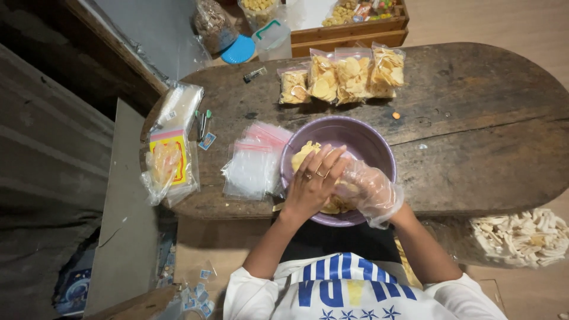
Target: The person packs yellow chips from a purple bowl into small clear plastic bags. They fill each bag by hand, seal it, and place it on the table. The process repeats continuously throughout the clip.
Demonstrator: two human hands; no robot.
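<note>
1. Head view, landmark: purple bowl (361, 139) near the front edge of a dark, worn wooden table (486, 112), part-filled with pale yellow chips (303, 153).
2. Left hand (313, 184), bare, two rings on the fingers, laid over the bowl's near-left rim, fingers spread and pointing into the bowl; grip on anything beneath cannot be told.
3. Right hand (368, 188), in a thin clear plastic glove, inside the bowl just right of the left hand, touching it, curled around chips low in the bowl.
4. Just left of the bowl, touching its rim: loose stack of empty clear zip bags (252, 166) with pink seal strips.
5. Beyond the bowl, at the table's far edge: row of four filled chip bags (344, 77), upright, side by side.
6. Far left of the bowl, at the table's end: packet of bags with a yellow label (169, 163).
7. Right of the bowl and below table level: big clear sack of white stick-shaped crackers (521, 237).
</note>
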